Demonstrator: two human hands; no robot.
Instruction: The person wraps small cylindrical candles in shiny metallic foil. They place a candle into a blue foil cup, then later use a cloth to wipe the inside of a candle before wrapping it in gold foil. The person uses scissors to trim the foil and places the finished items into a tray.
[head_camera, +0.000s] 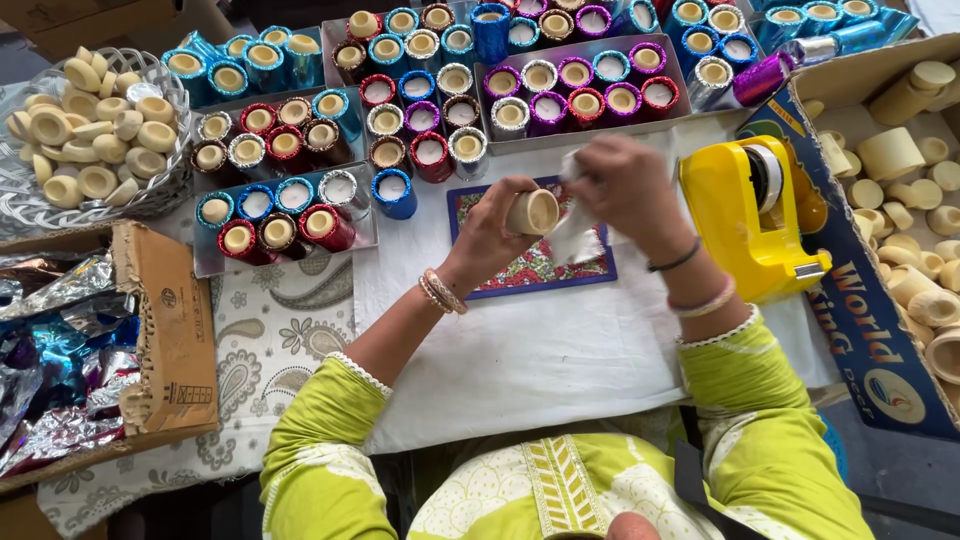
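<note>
Item, our left hand (490, 232): fingers closed round one bare cream spool (532, 211), held above the patterned mat (530, 265). Item, our right hand (622, 185): fingers pinched on one strip of silvery foil (573, 235) at the spool's side. To wrap well, we judge, keep the foil taut and square to the rim. One yellow tape dispenser (745, 215) just right. Four trays of foil-wrapped spools (420, 110) beyond, too many to count; bare spools in one basket (150, 190) and one box (880, 340).

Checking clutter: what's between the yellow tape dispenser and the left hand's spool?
Head view: only the right hand with a silvery foil piece lies between tape dispenser and spool.
</note>
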